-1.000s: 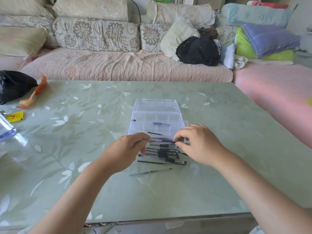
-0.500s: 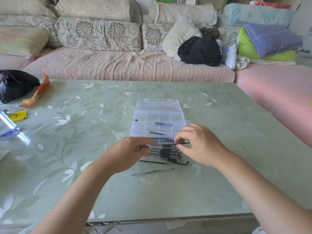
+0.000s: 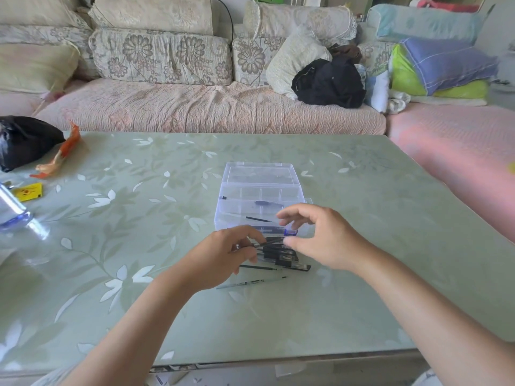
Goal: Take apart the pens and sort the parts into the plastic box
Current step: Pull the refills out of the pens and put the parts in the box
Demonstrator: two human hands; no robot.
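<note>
A clear plastic box [image 3: 295,190] with dividers lies open at the table's middle, its lid [image 3: 259,172] folded back. Inside lie a blue pen part [image 3: 264,203] and a thin black refill [image 3: 259,218]. Just in front of the box is a pile of black pens [image 3: 282,256], with two loose refills [image 3: 259,267] on the table beside it. My left hand [image 3: 223,257] pinches one pen [image 3: 269,242] above the pile. My right hand [image 3: 320,238] hovers at that pen's right end, fingers loosely curled and spread, thumb near the tip, holding nothing that I can see.
A black bag [image 3: 22,140], an orange wrapper [image 3: 57,158], a yellow card [image 3: 28,192] and a clear bottle [image 3: 14,213] sit at the table's left. A sofa [image 3: 209,107] with cushions and bedding runs behind the table.
My right hand's fingers have lifted and spread off the pen end they pinched. My left hand keeps its pinch on the pen and has barely moved.
</note>
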